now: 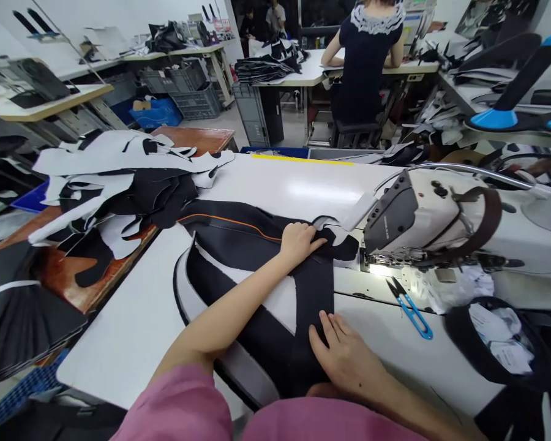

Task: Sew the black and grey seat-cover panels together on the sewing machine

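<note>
A large black fabric piece [316, 288] with pale grey backing and an orange line of trim lies across the white sewing table. My left hand [297, 246] reaches over it to its far part, fingers curled on the fabric and thumb stretched toward the sewing machine [395, 214]. Nearer to me, my right hand [342, 352] rests on the fabric's right edge with fingers spread. Black and grey material bunches just beyond my left fingers, beside the machine's needle area. Blue thread snips [411, 309] lie on the table right of the fabric.
Cut black and white pieces [133, 184] are heaped at the left on a brown wooden surface [68, 275]. A black round holder [459, 343] with white scraps stands at the right. Blue-based thread cones [500, 113] rise behind the machine. A person [367, 67] sits at a table ahead.
</note>
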The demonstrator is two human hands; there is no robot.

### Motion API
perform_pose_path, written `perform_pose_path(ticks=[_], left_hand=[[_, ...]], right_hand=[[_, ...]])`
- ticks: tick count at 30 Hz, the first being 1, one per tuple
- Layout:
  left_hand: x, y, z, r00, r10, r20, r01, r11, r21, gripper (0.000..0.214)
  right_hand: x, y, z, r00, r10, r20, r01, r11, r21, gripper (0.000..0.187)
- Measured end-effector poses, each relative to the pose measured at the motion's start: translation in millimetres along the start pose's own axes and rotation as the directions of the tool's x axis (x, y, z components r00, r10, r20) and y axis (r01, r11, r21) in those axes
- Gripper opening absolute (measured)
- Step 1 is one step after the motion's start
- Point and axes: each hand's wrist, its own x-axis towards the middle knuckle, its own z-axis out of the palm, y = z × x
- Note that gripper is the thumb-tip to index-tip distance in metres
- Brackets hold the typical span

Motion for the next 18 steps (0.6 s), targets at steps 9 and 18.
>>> perform_pose_path(ticks=[9,18], left_hand=[[-14.0,5.0,-1.8,0.973,-0.103,-0.206,0.099,0.995,-0.028,0.050],[3.3,-10.1,-15.2,0.976,-0.214,-0.033,0.216,0.975,0.055,0.050]], right_hand=[[3.7,-4.4,-4.1,0.998,-0.061,0.020,0.062,0.996,-0.068,0.037],[13.9,18.2,-1.0,0.972,0.106,0.209,-0.142,0.976,0.165,0.083]])
